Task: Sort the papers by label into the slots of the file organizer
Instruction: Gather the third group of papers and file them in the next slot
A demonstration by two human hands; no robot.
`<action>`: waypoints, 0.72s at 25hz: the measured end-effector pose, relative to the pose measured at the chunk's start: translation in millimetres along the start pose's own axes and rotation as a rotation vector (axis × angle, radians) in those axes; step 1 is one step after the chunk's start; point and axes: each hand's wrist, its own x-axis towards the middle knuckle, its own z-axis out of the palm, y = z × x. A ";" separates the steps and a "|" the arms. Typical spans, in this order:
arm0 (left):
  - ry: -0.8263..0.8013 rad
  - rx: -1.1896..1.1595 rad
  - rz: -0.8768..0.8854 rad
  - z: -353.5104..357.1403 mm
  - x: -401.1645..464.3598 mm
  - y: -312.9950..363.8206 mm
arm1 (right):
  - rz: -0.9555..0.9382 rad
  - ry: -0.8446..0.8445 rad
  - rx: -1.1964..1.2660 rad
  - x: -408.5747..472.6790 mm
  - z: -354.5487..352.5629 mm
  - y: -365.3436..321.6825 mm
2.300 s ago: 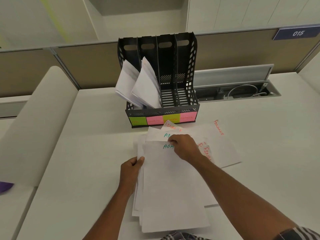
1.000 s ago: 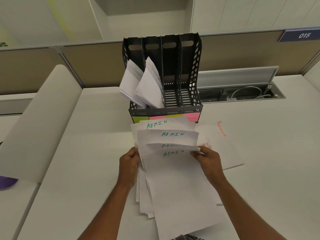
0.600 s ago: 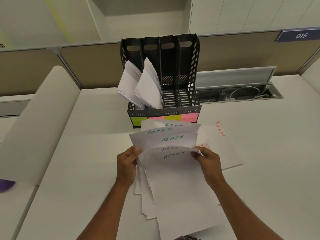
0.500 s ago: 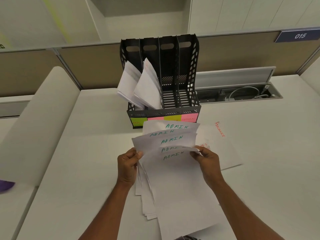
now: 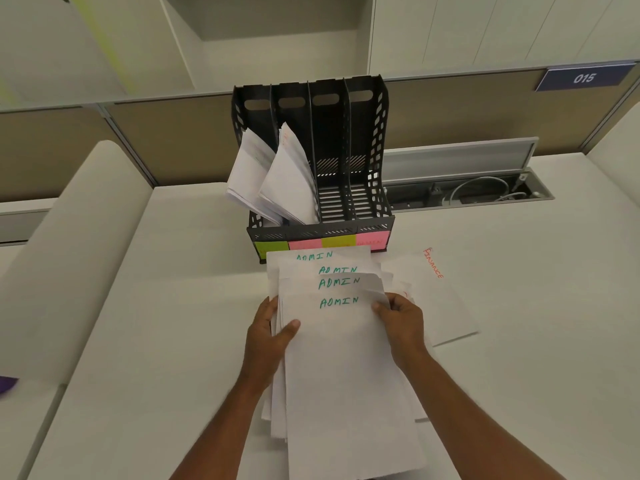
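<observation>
Both hands are pinching the fanned ADMIN papers [image 5: 346, 358], left hand [image 5: 268, 336] and right hand [image 5: 403, 323] gripping opposite edges; I'd be squaring them before dropping them into the file organizer [image 5: 375, 161].

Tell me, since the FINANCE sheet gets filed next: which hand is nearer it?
Right. The right hand grips the ADMIN stack beside the FINANCE sheet; the left hand holds the stack's far edge.

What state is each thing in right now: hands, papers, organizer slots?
Left hand: grips the ADMIN stack's left edge.
Right hand: grips its right edge.
ADMIN stack: fanned, four labels showing.
FINANCE sheet: flat on the desk.
File organizer: upright; two left slots hold leaning papers, two right slots empty.
</observation>
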 end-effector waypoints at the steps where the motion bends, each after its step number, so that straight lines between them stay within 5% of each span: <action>1: 0.005 0.040 -0.029 2.6 -2.2 0.9 | 0.018 0.006 -0.017 0.1 2.0 -0.5; 6: -0.006 -0.115 -0.228 7.1 -4.6 0.3 | 0.056 0.002 -0.064 0.3 3.6 -3.4; 10: 0.036 -0.148 -0.263 5.1 -2.2 8.5 | -0.130 -0.051 -0.163 -2.2 -4.5 -7.9; 15: 0.086 -0.411 -0.174 -10.2 10.3 46.1 | 0.048 -0.521 0.048 -3.4 -23.4 -32.8; 18: 0.070 -0.409 -0.120 -8.0 13.0 73.5 | -0.116 -0.500 -0.157 -17.1 -16.9 -59.4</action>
